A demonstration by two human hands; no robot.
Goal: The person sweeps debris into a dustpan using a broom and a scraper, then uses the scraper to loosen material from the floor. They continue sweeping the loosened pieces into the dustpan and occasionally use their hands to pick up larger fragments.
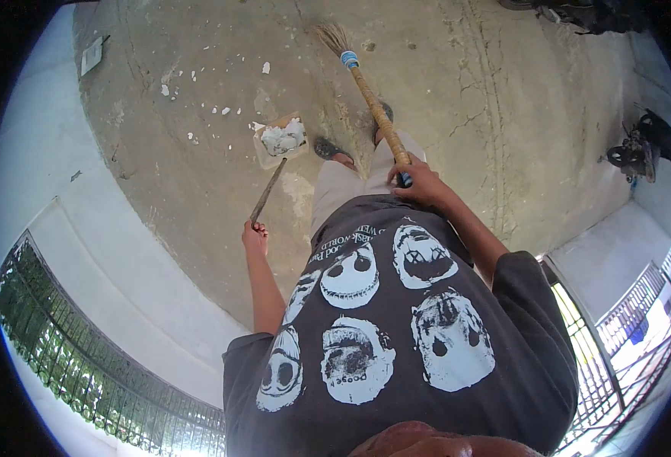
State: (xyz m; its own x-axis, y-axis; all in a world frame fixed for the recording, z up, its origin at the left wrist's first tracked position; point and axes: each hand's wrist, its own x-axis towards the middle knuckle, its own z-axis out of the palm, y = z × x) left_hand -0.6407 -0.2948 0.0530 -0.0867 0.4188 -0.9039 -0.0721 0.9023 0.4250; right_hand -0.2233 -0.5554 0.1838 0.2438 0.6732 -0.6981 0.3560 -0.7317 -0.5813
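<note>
My right hand (422, 185) is closed around the top of a broom (370, 97) with a woven handle and a blue binding. Its bristles fan out over the concrete floor, ahead of my feet. My left hand (255, 238) grips the end of a stick handle (269, 195), which leads to a shallow dustpan (267, 158) on the floor. White flakes and scraps (284, 138) lie heaped inside the pan. The pan sits to the left of my dark shoes (328, 147), apart from the broom's bristles.
White chips (226, 111) are scattered on the floor left of and beyond the dustpan. A white wall (84, 251) with a barred opening runs along the left. Dark items (643, 148), partly a motorbike or similar, stand at the right; more dark objects (586, 14) lie at the far right.
</note>
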